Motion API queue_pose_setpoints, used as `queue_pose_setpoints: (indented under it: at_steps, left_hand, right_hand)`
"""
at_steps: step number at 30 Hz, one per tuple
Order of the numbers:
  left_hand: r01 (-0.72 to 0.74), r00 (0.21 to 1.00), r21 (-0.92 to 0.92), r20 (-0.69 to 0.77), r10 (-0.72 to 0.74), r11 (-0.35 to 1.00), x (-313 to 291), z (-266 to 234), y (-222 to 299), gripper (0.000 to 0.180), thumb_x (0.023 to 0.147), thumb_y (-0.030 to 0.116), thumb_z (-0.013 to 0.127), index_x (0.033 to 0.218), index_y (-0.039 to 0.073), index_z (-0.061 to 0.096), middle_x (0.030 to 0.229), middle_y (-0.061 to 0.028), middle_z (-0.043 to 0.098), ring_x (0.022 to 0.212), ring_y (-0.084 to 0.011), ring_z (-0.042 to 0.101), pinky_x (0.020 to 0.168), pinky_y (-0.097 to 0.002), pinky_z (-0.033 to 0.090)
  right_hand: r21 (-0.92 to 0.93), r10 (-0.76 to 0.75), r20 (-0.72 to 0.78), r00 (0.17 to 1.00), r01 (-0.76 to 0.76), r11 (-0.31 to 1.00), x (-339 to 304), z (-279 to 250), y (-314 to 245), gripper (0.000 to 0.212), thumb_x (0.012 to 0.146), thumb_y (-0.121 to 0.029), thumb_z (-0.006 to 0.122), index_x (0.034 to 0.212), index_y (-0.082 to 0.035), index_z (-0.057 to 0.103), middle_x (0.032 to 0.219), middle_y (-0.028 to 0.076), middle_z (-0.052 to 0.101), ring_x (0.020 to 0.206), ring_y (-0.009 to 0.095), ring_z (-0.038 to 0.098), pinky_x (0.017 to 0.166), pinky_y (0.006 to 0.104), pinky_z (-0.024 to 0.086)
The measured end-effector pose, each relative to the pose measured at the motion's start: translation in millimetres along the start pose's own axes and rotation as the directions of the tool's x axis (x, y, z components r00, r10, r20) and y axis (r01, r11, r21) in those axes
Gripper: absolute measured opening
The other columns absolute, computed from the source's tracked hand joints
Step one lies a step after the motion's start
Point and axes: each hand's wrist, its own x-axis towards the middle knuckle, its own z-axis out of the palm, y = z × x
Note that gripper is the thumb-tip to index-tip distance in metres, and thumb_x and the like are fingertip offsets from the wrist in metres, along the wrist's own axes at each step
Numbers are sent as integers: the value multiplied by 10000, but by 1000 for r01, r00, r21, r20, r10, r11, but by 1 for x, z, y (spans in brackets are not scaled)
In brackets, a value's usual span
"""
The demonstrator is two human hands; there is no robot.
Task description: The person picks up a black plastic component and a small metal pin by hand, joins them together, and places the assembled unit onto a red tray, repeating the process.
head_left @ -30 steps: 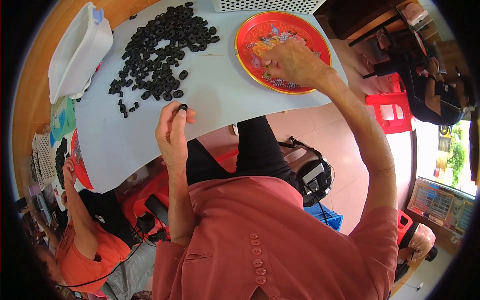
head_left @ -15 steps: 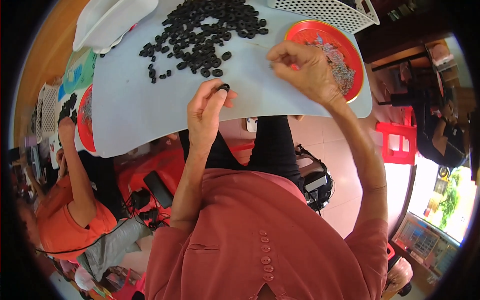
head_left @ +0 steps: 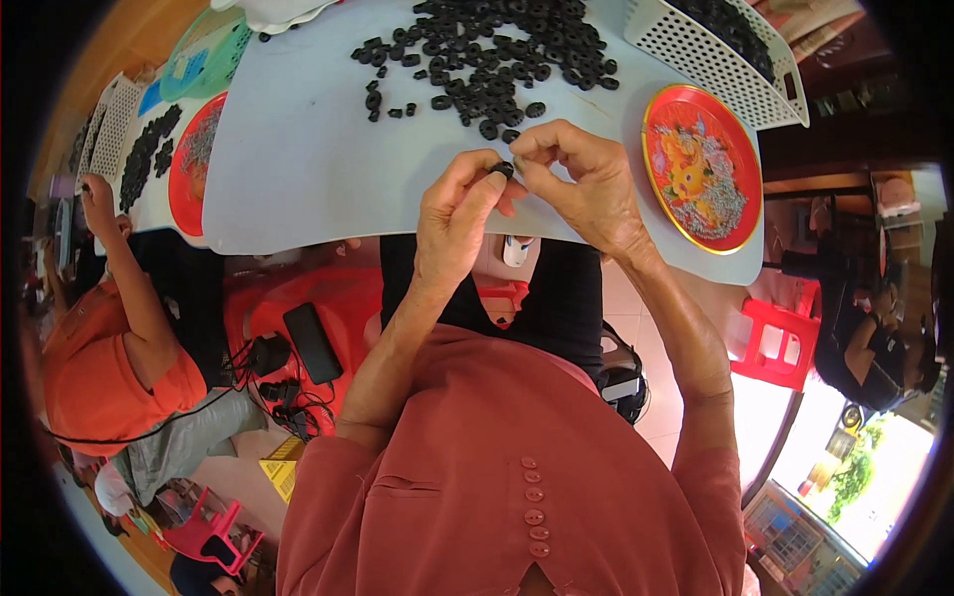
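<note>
My left hand (head_left: pixel 452 219) pinches a small black ringed wheel (head_left: pixel 504 170) between thumb and fingers, just above the table's near edge. Close against it is my right hand (head_left: pixel 588 194), its thumb and forefinger pressed together at the wheel's side. Whatever sits between those right fingertips is too small to name. Beyond both hands, a pile of similar black wheels (head_left: pixel 497 60) spreads over the pale table (head_left: pixel 288 149). Right of my right hand lies a round red plate (head_left: pixel 747 164) with a gold rim, holding many small silvery metal pieces (head_left: pixel 720 217).
A white perforated basket (head_left: pixel 711 74) with black parts stands at the far right. At the left, a co-worker in an orange top (head_left: pixel 124 353) sits by another red plate (head_left: pixel 185 194) and a green basket (head_left: pixel 211 52). A red stool (head_left: pixel 780 343) stands off to the right.
My right hand has come from beside the red plate to the wheel in my left hand, fingertips now meeting it. The view has shifted, so more of the plate and basket shows.
</note>
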Motion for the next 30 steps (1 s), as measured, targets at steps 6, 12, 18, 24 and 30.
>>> queue_pose_setpoints:
  at_steps: [6, 12, 18, 24, 30]
  left_hand:
    - [-9, 999, 4, -45, 9, 1000, -1, -8, 6, 180, 938, 109, 515, 1058, -17, 559, 855, -70, 635, 715, -100, 534, 676, -231, 450]
    - [-69, 978, 73, -194, 82, 995, -5, -34, 16, 177, 932, 93, 502, 1064, -13, 554, 837, -74, 641, 711, -97, 519, 684, -238, 440]
    - [-78, 958, 50, -274, 89, 996, -10, -51, 21, 177, 932, 94, 498, 1066, -10, 550, 835, -73, 640, 716, -105, 527, 702, -251, 439]
    - [-88, 963, -10, -256, 82, 996, -8, -58, 17, 178, 933, 84, 484, 1066, -17, 547, 836, -76, 636, 730, -114, 535, 714, -256, 443]
    - [-125, 963, -118, -254, 91, 985, -8, -61, 12, 174, 936, 73, 467, 1050, -34, 544, 843, -86, 634, 730, -126, 535, 726, -273, 453]
  right_hand:
    - [-41, -47, 89, 995, 51, 998, 11, 12, -7, 62, 784, -7, 646, 839, -13, 673, 759, 62, 656, 706, 131, 621, 689, 271, 511]
    - [-280, -271, 229, 935, 330, 902, 68, 28, -6, 121, 775, -45, 625, 881, -6, 668, 796, 117, 648, 633, 217, 619, 605, 318, 501]
    - [-463, -347, 495, 797, 580, 670, 117, 66, 11, 153, 740, -72, 625, 880, -13, 642, 774, 118, 612, 668, 293, 590, 640, 400, 488]
    - [-547, -268, 635, 724, 667, 506, 122, 87, 20, 126, 730, -60, 605, 846, -16, 627, 765, 105, 589, 671, 308, 587, 635, 420, 487]
    - [-603, -262, 509, 820, 557, 571, 81, 55, 1, 146, 739, -77, 621, 884, -71, 634, 779, 68, 591, 651, 278, 572, 629, 370, 461]
